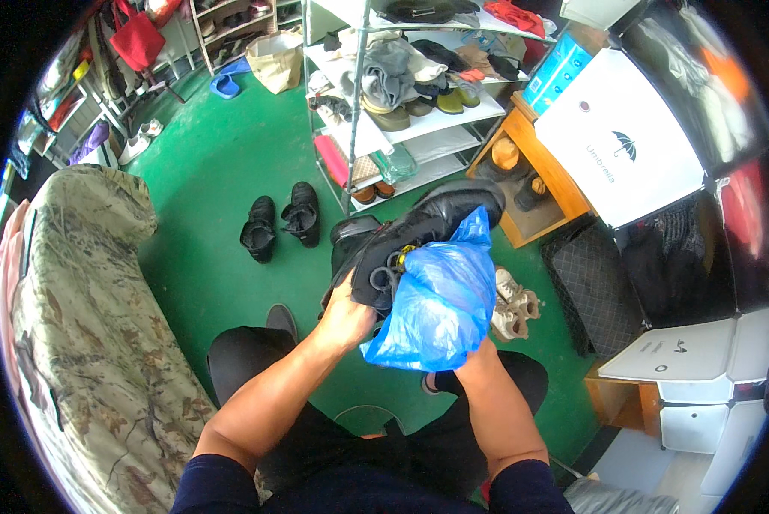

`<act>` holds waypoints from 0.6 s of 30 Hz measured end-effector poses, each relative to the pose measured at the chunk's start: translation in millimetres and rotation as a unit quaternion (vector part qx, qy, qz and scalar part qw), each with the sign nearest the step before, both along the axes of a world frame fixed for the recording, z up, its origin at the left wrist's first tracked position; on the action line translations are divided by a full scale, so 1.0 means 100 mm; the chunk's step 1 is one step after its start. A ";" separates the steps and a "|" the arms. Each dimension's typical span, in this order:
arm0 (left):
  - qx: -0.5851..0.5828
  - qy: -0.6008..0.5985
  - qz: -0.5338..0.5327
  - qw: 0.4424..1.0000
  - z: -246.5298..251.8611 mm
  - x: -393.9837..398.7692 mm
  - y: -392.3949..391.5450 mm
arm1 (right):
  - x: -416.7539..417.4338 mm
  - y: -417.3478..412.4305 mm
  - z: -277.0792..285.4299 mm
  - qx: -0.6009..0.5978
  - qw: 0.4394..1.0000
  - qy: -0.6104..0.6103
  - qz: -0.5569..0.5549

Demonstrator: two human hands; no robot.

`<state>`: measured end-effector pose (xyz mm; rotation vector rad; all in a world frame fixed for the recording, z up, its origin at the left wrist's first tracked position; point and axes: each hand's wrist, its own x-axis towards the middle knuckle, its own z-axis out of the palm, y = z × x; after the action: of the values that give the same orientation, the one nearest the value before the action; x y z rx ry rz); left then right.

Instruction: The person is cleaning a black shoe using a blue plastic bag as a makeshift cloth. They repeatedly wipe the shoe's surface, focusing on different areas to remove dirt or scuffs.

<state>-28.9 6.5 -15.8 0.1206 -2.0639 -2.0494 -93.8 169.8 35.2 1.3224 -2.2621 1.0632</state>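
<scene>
My left hand [352,316] grips the shaft end of a pair of black leather boots [432,215], held up in front of me with the toes pointing up and to the right. A crumpled blue plastic bag [445,302] lies against the right side of the boots. My right hand [480,353] is mostly hidden beneath that bag; only its wrist side shows at the lower edge, so its fingers cannot be made out. Dark laces and a small yellow part show between bag and boot.
Two black shoes [258,231] stand on the green floor [191,148] to the left. Beige sneakers [507,308] lie to the right. Ahead is a metal shelf rack [423,132] with clothes and shoes, beside a wooden cabinet [545,186]. A camouflage-covered seat [101,321] stands at left.
</scene>
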 end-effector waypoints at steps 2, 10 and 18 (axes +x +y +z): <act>0.081 0.021 0.018 0.996 -0.09 -0.02 0.02 | 0.01 0.03 -0.11 -0.009 1.000 0.007 -0.014; -0.005 0.016 -0.028 0.999 -0.01 0.02 0.02 | 0.03 0.02 -0.29 -0.003 0.999 -0.042 -0.002; 0.006 0.033 -0.015 0.999 -0.04 0.02 0.01 | 0.08 -0.01 -0.11 0.016 1.000 -0.003 -0.018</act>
<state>-26.4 8.0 -19.4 0.0240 -2.0265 -2.0539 -86.3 168.7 24.4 1.2882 -2.3069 1.0250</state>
